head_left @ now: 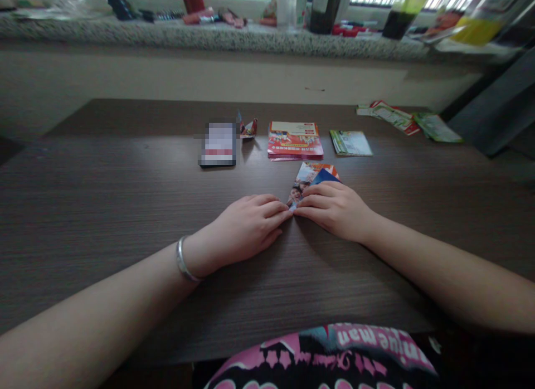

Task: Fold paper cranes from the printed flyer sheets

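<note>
A colourful printed paper [311, 176], partly folded, lies on the dark wooden table [125, 199] just beyond my hands. My right hand [334, 209] rests on its near part, fingers together and pressed flat on the fold. My left hand [246, 227] lies beside it, fingertips meeting the right hand's at the paper's near corner; a silver bangle circles its wrist. Most of the paper's near edge is hidden under my fingers.
Farther back lie a dark phone-like slab [218, 145], a small folded paper figure [248, 128], a stack of red leaflets [295, 140], a green leaflet pile [350, 142] and more leaflets [401, 118] at the right. A cluttered stone ledge [209, 37] runs behind.
</note>
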A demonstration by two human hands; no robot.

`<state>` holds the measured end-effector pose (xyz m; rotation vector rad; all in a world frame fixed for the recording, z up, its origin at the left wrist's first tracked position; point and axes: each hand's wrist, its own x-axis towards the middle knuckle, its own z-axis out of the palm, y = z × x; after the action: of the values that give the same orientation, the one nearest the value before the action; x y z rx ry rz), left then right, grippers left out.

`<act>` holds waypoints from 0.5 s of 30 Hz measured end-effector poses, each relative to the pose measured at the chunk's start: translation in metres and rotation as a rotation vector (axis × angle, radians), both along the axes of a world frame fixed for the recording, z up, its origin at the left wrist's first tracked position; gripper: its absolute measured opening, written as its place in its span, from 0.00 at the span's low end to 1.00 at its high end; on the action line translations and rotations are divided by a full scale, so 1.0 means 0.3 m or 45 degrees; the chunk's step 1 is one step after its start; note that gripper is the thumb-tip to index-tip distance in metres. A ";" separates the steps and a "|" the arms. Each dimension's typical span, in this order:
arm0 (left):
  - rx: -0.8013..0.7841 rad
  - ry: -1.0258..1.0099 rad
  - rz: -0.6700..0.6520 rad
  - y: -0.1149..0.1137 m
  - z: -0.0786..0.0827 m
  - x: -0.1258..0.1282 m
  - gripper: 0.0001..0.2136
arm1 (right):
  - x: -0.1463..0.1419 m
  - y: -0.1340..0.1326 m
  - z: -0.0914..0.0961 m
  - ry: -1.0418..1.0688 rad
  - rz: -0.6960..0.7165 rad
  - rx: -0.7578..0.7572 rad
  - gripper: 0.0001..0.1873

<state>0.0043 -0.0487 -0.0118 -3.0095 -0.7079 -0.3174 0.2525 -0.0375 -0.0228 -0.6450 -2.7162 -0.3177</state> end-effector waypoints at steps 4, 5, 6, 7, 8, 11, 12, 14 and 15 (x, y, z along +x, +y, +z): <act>-0.010 0.012 0.006 0.000 0.000 0.003 0.17 | 0.001 -0.011 0.007 -0.060 -0.056 -0.080 0.13; -0.007 0.012 0.005 0.000 0.000 0.003 0.17 | 0.001 -0.015 0.009 -0.066 -0.066 -0.090 0.13; -0.003 0.008 0.004 0.000 0.000 0.003 0.17 | 0.001 -0.018 0.011 -0.074 -0.075 -0.092 0.13; -0.001 0.007 0.005 0.000 0.001 0.002 0.17 | 0.001 -0.020 0.013 -0.084 -0.084 -0.087 0.14; -0.002 0.008 0.005 0.000 0.001 0.002 0.17 | 0.001 -0.023 0.014 -0.095 -0.091 -0.078 0.14; -0.004 0.003 0.006 0.000 0.002 0.002 0.17 | 0.001 -0.028 0.018 -0.132 -0.100 -0.047 0.14; -0.001 0.000 0.005 0.000 0.002 0.003 0.16 | 0.001 -0.028 0.019 -0.142 -0.098 -0.041 0.14; 0.004 -0.005 0.006 0.001 0.003 0.004 0.16 | 0.002 -0.029 0.020 -0.150 -0.094 -0.034 0.15; 0.005 -0.007 0.007 0.001 0.002 0.004 0.16 | 0.003 -0.030 0.020 -0.149 -0.094 -0.032 0.15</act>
<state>0.0056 -0.0484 -0.0111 -3.0037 -0.7155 -0.3260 0.2532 -0.0465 -0.0169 -0.7576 -2.8162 -0.3503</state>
